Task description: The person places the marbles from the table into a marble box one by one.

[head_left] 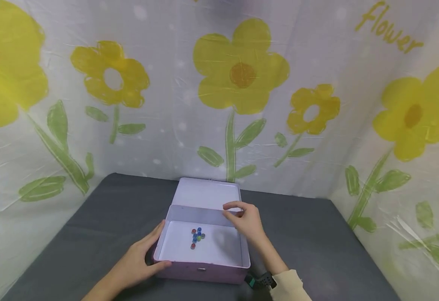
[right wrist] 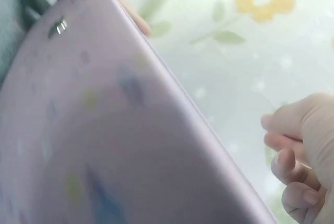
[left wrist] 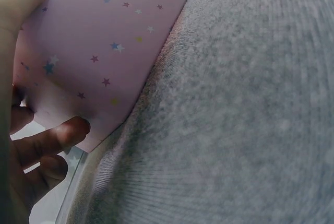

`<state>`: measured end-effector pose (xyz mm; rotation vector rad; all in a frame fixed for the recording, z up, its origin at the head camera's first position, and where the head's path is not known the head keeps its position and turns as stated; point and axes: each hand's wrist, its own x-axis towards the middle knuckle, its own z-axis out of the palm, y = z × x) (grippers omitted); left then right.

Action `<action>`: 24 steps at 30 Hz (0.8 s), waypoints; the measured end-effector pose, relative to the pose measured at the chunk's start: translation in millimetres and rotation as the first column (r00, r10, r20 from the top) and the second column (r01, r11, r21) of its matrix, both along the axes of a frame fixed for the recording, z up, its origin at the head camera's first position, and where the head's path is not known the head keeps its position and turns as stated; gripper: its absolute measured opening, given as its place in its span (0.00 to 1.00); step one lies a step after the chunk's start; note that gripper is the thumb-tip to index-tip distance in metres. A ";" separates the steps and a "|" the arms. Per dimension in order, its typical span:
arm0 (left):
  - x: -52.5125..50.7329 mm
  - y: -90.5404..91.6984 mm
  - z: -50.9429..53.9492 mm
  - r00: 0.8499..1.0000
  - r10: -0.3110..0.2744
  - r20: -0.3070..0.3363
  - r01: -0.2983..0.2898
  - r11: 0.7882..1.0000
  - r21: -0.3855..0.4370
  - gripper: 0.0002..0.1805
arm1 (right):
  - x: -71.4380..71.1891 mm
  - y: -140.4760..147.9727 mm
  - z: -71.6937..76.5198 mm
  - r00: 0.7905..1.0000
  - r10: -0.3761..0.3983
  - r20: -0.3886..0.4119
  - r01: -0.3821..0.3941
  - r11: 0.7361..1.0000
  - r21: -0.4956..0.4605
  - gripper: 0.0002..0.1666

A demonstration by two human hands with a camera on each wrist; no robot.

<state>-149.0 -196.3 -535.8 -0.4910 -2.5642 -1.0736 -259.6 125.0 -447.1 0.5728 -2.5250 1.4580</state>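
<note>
An open pink tin box [head_left: 189,271] printed with small stars stands on the grey table, its hinged lid [head_left: 206,192] tipped back behind it. A small cluster of beads [head_left: 199,234], in blue, red and green, lies on the white floor of the box. My left hand [head_left: 138,257] holds the box's left side, with the thumb at the front left corner and the fingers along the side wall. Above the right part of the box hovers my right hand [head_left: 247,221], fingers bent and a gap between thumb and forefinger. Nothing shows between those fingertips.
Dark grey cloth [head_left: 298,238] covers the table around the box. A pale curtain [head_left: 167,104] with yellow flowers hangs behind and along both sides. A dark band with a device [head_left: 266,280] sits at the right wrist by a beige sleeve [head_left: 289,286].
</note>
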 end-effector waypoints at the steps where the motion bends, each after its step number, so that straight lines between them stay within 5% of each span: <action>1: -0.1 -0.2 0.4 1.000 -0.005 0.003 0.005 1.000 0.002 0.61 | -0.7 5.6 -0.1 1.000 -0.022 0.005 0.022 1.000 -0.012 0.08; 17: -0.4 -0.6 0.7 0.999 -0.002 0.048 0.000 1.000 0.030 0.60 | -17.4 94.2 -24.4 0.974 -0.226 0.017 0.227 0.973 -0.050 0.14; 24: 1.2 -0.7 1.6 0.999 -0.007 0.032 0.006 1.000 0.027 0.60 | -17.2 115.7 -45.1 0.976 -0.209 0.054 0.210 0.977 -0.019 0.17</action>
